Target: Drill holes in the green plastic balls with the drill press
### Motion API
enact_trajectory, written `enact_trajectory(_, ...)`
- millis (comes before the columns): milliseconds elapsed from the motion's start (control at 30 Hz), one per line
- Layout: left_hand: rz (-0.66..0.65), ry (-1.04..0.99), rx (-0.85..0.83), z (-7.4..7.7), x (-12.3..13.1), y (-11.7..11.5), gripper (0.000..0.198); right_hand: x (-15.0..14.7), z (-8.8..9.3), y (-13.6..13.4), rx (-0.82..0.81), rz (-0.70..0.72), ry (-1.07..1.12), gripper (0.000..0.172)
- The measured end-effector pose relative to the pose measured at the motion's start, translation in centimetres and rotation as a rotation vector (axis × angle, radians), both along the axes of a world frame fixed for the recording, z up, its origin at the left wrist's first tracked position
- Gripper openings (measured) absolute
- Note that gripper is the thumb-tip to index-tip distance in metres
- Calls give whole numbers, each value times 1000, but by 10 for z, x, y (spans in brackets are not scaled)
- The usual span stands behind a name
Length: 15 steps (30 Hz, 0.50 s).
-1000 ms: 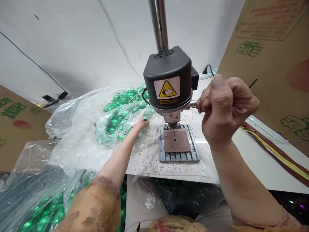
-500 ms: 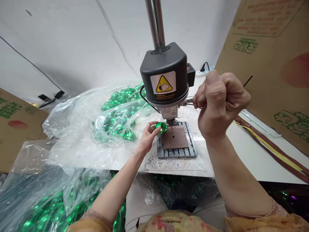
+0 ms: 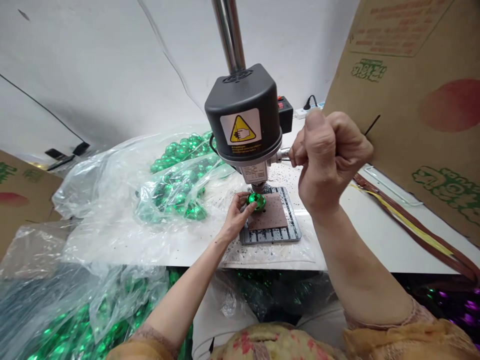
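Note:
A small bench drill [image 3: 243, 120] with a black motor cap and a yellow warning sticker stands on the white table [image 3: 375, 235]. My left hand [image 3: 237, 216] pinches a shiny green faceted gem [image 3: 256, 201] and holds it on the brown pad [image 3: 270, 216] of the drill's slotted base, right under the chuck. My right hand [image 3: 330, 157] is closed in a fist around the drill's metal feed lever [image 3: 283, 155], at the right side of the head.
A clear plastic bag full of green gems [image 3: 176, 177] lies left of the drill. More bagged green pieces [image 3: 75, 330] sit below the table edge. Cardboard boxes stand at right [image 3: 420, 95] and left [image 3: 18, 190]. Brown and yellow strips [image 3: 412, 230] lie along the table's right.
My left hand took a green gem out of the bag and brought it rightward onto the pad under the chuck. My right hand stayed gripped on the lever.

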<state>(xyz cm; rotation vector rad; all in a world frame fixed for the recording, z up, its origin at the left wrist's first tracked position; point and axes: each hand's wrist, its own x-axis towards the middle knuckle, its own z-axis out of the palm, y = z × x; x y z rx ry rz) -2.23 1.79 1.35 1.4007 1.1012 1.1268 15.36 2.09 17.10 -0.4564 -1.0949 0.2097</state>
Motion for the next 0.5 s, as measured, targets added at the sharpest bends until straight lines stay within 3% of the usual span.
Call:
enact_trajectory(200, -19, 45, 63, -6, 3, 0, 50, -2, 4, -5, -97, -36, 58, 46)
enact_trajectory(367, 5, 265, 222, -6, 5, -4, 49, -2, 4, -3, -42, -94, 12, 46)
enact_trajectory(500, -39, 273, 252, -6, 10, -8, 49, -2, 9, -2, -19, -75, 13, 47)
